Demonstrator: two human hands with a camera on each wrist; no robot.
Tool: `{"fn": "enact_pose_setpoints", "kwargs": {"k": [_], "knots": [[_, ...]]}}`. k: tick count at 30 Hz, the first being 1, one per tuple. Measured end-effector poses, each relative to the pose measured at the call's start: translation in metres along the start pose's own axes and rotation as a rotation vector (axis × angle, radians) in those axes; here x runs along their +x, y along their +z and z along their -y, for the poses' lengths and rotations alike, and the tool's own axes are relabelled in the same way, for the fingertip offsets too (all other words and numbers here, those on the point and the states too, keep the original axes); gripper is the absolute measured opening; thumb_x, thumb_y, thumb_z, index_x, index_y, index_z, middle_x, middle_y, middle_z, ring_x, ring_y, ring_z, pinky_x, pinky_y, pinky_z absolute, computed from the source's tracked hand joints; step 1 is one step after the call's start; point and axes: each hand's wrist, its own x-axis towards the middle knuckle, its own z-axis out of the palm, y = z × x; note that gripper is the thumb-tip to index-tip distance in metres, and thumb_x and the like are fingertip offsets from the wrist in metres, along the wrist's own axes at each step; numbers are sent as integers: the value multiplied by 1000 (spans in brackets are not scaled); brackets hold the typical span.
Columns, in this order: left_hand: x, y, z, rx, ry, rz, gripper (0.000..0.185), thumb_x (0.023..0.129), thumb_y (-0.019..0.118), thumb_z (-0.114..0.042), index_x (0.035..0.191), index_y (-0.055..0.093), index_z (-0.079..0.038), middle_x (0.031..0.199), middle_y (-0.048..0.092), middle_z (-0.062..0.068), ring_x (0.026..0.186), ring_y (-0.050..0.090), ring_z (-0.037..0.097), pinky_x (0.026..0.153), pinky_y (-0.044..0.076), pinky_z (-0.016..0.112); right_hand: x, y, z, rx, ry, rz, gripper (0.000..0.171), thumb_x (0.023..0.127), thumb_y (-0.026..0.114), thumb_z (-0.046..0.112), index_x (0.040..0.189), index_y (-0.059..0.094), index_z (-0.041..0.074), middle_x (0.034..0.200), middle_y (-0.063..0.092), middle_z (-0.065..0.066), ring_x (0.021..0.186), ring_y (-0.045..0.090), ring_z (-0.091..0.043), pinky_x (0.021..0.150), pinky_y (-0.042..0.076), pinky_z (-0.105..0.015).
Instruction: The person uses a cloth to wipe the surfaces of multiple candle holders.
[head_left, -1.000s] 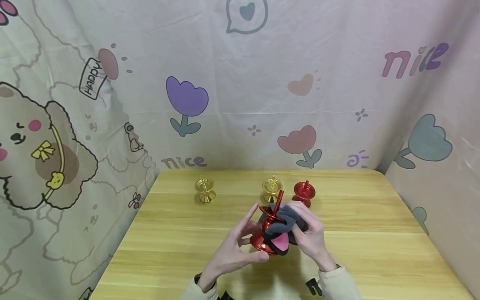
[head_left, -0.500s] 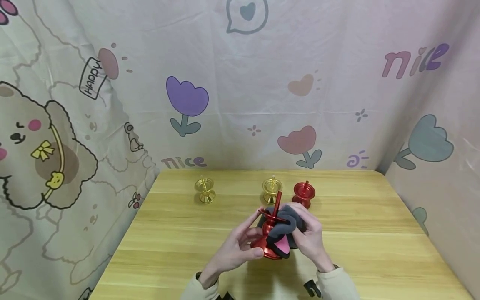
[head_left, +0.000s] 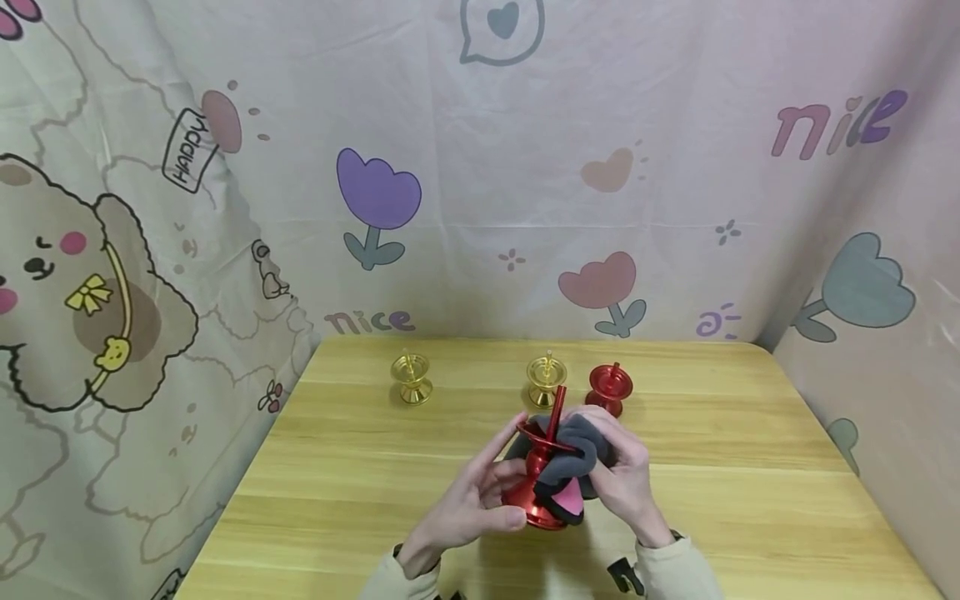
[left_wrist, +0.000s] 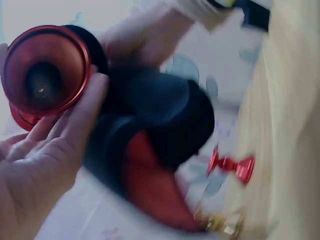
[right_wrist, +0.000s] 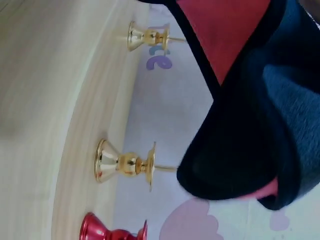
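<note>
Left hand grips the shiny red metal candle holder just above the wooden tabletop; right hand clutches the grey-and-pink cloth against it, probably the stem. I'd rotate slowly, keeping clear of the spike.

Three candle holders stand in a row along the table's far edge: gold, gold, red. A wide passable gap separates the two gold holders. Bare tabletop lies left and right of the hands.
</note>
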Motion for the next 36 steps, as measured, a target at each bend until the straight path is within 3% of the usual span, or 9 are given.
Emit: {"fn": "enact_pose_setpoints", "kwargs": {"k": [5, 8, 12, 16, 22, 25, 28, 32, 36], "knots": [[0, 5, -3, 336, -90, -133, 103, 89, 77, -12, 164, 7, -26, 131, 65, 26, 120, 65, 13, 99, 56, 31, -2, -4, -4, -40, -13, -12, 21, 91, 68, -4, 111, 68, -8, 112, 69, -15, 113, 65, -18, 104, 49, -23], [0, 8, -4, 447, -149, -230, 102, 85, 81, -15, 162, 17, -33, 127, 69, 14, 119, 65, 14, 98, 56, 30, -3, -5, -5, -45, -9, -4, 24, 90, 68, -7, 114, 67, -11, 115, 66, -19, 116, 62, -20, 106, 48, -24], [0, 10, -3, 441, -156, -312, 96, 85, 81, -13, 160, 24, -33, 124, 70, 12, 116, 66, 16, 95, 57, 30, -5, -5, -3, -51, 94, -19, 32, 88, 69, -9, 119, 65, -13, 123, 61, -14, 119, 57, -17, 107, 46, -21], [1, 12, -2, 400, -179, -359, 91, 85, 81, -13, 157, 29, -32, 127, 69, 13, 117, 66, 17, 96, 57, 33, -8, -5, 3, -4, 262, -64, 37, 83, 68, -19, 119, 67, -11, 122, 62, -4, 116, 59, -11, 101, 51, -18], [2, 13, -3, 358, -177, -416, 97, 85, 81, -12, 160, 21, -29, 131, 66, 15, 122, 63, 20, 101, 56, 38, -12, -9, 6, 133, 448, -186, 48, 79, 63, -26, 121, 68, -3, 119, 68, 5, 112, 64, -7, 94, 55, -20], [3, 13, -5, 346, -151, -461, 98, 85, 80, -7, 160, 20, -28, 133, 65, 16, 122, 62, 23, 101, 56, 40, -15, -11, 5, 253, 411, -220, 51, 79, 59, -29, 121, 68, -1, 118, 71, 1, 110, 67, -9, 94, 55, -20], [4, 12, -7, 357, -146, -484, 98, 85, 80, -7, 160, 22, -30, 134, 65, 15, 121, 63, 23, 99, 57, 42, -16, -10, 4, 337, 301, -157, 47, 79, 58, -30, 120, 68, -8, 121, 69, -8, 114, 66, -17, 100, 54, -24], [5, 13, -8, 364, -148, -436, 98, 85, 80, -11, 160, 20, -34, 132, 66, 14, 120, 64, 25, 98, 57, 39, -16, -2, 4, 333, 200, -32, 38, 82, 62, -26, 118, 66, -15, 128, 59, -14, 124, 56, -22, 107, 50, -26], [5, 14, -8, 351, -122, -418, 100, 84, 81, -9, 160, 21, -33, 129, 68, 15, 120, 65, 24, 97, 56, 34, -18, 7, 9, 275, 233, 52, 42, 89, 49, -23, 126, 63, -10, 135, 48, -9, 128, 47, -16, 108, 44, -21]]}}
